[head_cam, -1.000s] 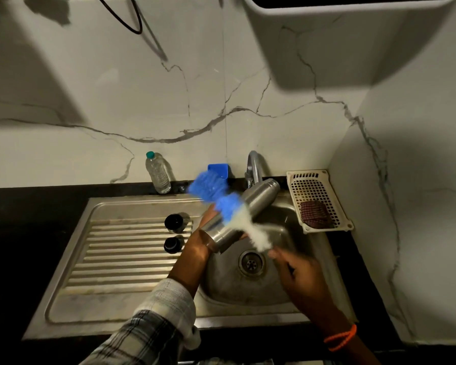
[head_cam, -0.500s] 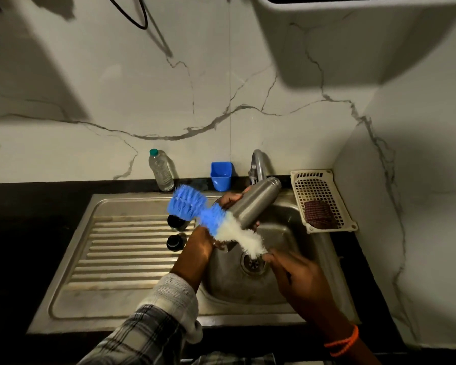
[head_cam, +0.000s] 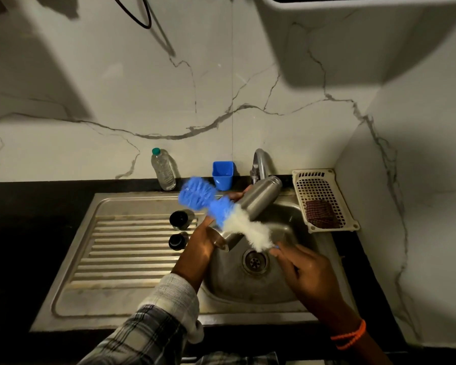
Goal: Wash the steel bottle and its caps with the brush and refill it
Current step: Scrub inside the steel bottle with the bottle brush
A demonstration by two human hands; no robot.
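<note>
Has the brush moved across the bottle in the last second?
Yes. The brush has slid left along the steel bottle, its blue tip going from near the blue cup toward the two caps on the drainboard.

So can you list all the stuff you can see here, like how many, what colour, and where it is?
steel bottle: one, silver, held tilted over the sink basin
brush: one, blue and white bristles, across the bottle
caps: two, dark, on the draining board
sink: one, steel, set in the dark counter
tap: one, silver, behind the basin
plastic bottle: one, clear with green cap, by the wall
cup: one, blue, by the wall
basket: one, cream, right of the sink, dark scrubber inside
left hand: grip round the steel bottle
right hand: grip on the brush handle
</note>
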